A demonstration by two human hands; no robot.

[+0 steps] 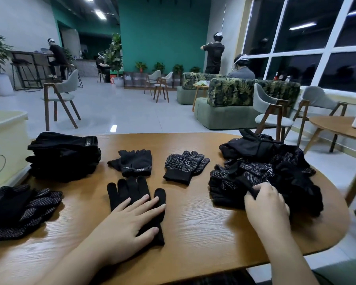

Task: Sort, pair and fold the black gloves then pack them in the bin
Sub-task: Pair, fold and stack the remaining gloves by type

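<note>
My left hand (130,223) lies flat with straight fingers on a plain black glove (130,192) in the middle of the wooden table (193,233). My right hand (265,204) pinches a black glove finger in the loose pile of gloves (261,171) at the right. Beyond the plain glove lie a fingerless black glove (135,162) and a dotted black glove (185,165), each by itself. A folded stack of fingerless gloves (64,157) sits at the back left. A heap of dotted gloves (21,208) lies at the near left. The cream bin (6,145) stands at the far left.
The table's rounded right edge runs just past the loose pile. A second wooden table (337,128) and grey chairs (273,112) stand to the right, more chairs and green sofas (234,103) behind. Several people are far back in the room.
</note>
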